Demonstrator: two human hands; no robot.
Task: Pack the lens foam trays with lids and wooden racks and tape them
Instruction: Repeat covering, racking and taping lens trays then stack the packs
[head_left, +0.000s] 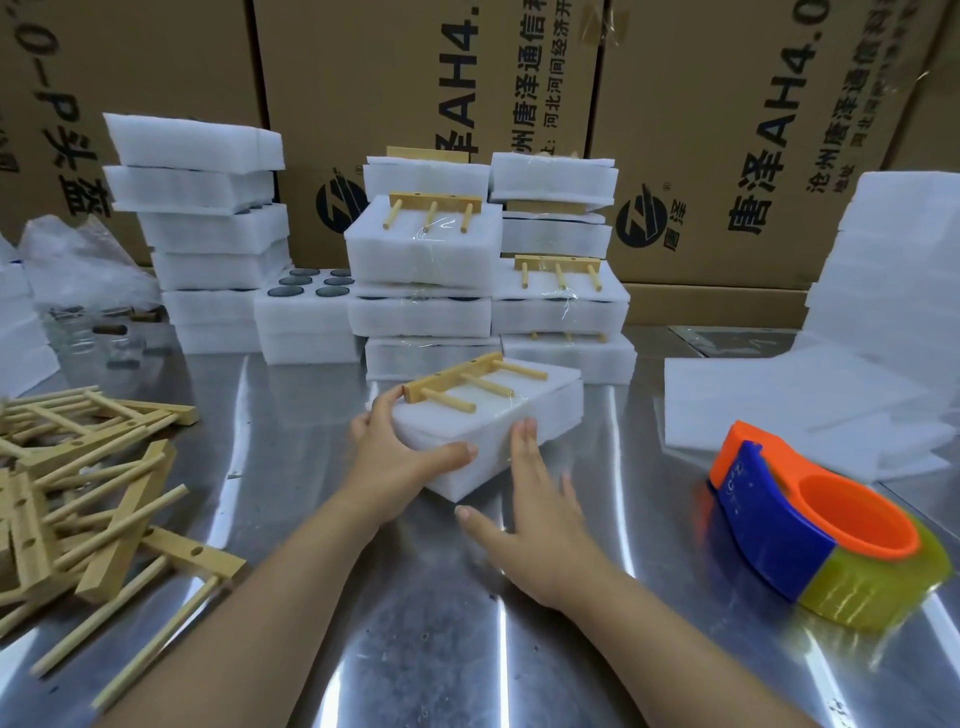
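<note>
Steel of the table (415, 623) is showing bare in front of the person and in a wide strip between the foam pack (498, 441) and the orange-and-blue tape dispenser (810, 525), which is sitting well apart to the right. The pack, a white foam tray under its lid with a wooden rack (467, 384) lying on top, is resting at the table's middle, turned at an angle, its far corner near the stacked finished packs (426, 254). The left hand (400, 457) is grasping its near left corner, fingers curling over the top edge; the right hand (535, 514) is lying unclenched, straight fingertips touching the pack's near right side. Loose racks (88, 499) are crowding the left edge, foam lids (779, 405) the right. Cardboard boxes (701, 130) behind are carrying the print "AH4.0" beside "唐泽".
</note>
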